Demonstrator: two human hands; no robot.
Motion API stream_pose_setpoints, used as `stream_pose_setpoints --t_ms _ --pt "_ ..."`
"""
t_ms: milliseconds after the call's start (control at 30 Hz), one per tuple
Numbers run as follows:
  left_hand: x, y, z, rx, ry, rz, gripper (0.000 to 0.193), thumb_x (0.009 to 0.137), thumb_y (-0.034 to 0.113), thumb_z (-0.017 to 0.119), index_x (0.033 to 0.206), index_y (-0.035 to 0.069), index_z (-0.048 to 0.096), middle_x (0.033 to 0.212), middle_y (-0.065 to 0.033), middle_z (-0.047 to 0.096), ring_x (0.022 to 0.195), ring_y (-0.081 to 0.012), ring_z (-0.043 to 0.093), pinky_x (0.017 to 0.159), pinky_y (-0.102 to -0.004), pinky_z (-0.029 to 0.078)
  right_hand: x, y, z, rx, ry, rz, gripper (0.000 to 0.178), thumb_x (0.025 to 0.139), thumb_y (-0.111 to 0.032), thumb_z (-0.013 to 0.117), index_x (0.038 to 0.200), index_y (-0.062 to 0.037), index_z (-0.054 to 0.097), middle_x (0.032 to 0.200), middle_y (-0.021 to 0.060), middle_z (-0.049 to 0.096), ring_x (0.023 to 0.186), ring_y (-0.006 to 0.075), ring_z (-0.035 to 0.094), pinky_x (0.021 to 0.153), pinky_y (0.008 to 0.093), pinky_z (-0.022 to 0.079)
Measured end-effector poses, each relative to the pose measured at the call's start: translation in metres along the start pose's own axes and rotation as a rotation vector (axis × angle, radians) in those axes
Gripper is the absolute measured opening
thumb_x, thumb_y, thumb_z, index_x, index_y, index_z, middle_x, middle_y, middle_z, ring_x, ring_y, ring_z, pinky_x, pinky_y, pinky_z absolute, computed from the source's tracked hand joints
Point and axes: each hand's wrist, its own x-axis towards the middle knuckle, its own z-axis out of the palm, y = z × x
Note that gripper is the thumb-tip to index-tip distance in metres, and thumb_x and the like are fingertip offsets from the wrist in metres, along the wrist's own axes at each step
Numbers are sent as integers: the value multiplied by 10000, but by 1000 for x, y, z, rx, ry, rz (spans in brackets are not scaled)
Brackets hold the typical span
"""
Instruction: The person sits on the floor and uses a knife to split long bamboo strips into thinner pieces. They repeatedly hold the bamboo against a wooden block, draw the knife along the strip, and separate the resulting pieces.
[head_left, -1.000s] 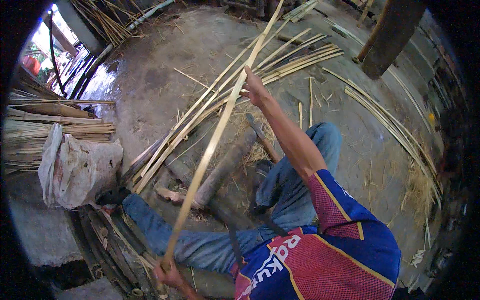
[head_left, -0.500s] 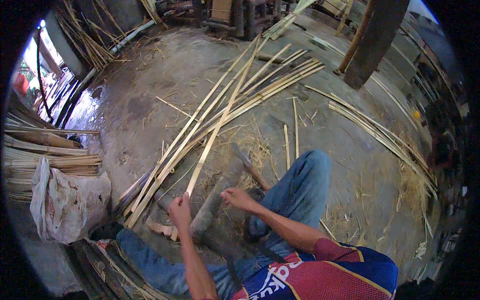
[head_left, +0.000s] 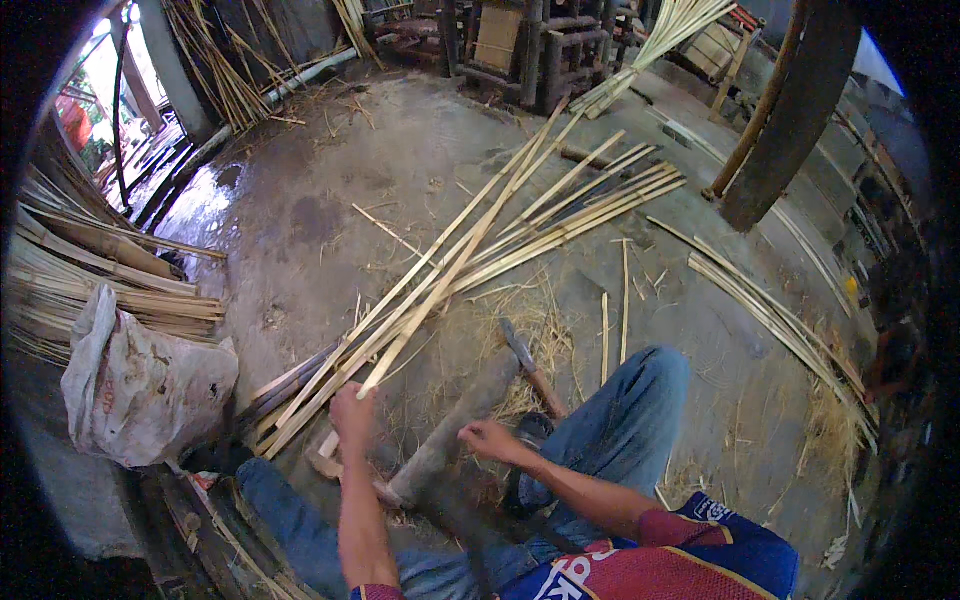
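My left hand (head_left: pixel 352 415) is closed on a long pale bamboo strip (head_left: pixel 412 333), gripping it near its lower end. The strip slants up and away over a pile of similar bamboo strips (head_left: pixel 500 262) on the floor. My right hand (head_left: pixel 488 440) hovers beyond the round log (head_left: pixel 462 418), apart from the strip, its fingers curled together. Whether anything small is pinched there I cannot make out. Between my legs, a tool with a dark metal blade and a wooden handle (head_left: pixel 544 392) lies past the log, close to my right knee.
A whitish sack (head_left: pixel 150 395) stands at the left before stacked bamboo strips (head_left: pixel 120 310). More strips (head_left: pixel 770 310) lie on the right, near thin shavings (head_left: pixel 815 385). A thick post (head_left: pixel 785 130) rises at the far right. Wooden frames (head_left: pixel 540 50) stand at the back.
My left hand has moved leftward with the strip, toward the pile and away from the log. My right hand stays near the log, fingers still curled. The whole view has shifted slightly.
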Motion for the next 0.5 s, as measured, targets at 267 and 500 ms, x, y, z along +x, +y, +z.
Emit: stream_pose_setpoints --t_ms 267,500 --pt "51 -24 -22 364 101 -20 537 842 298 718 1302 75 553 1345 -235 497 1252 -385 466 1061 -454 345 -10 -1 8 -143 -170 11 379 955 -374 550 1039 -28 680 959 190 696 904 355 669 792 435 509" --pt "-56 -88 46 -72 145 -14 609 898 298 656 1397 27 436 1454 -301 317 1353 -470 292 1115 -571 232 -18 -9 18 -272 -290 -81 380 969 -373 527 1085 -36 660 987 204 685 938 408 645 830 472 498"
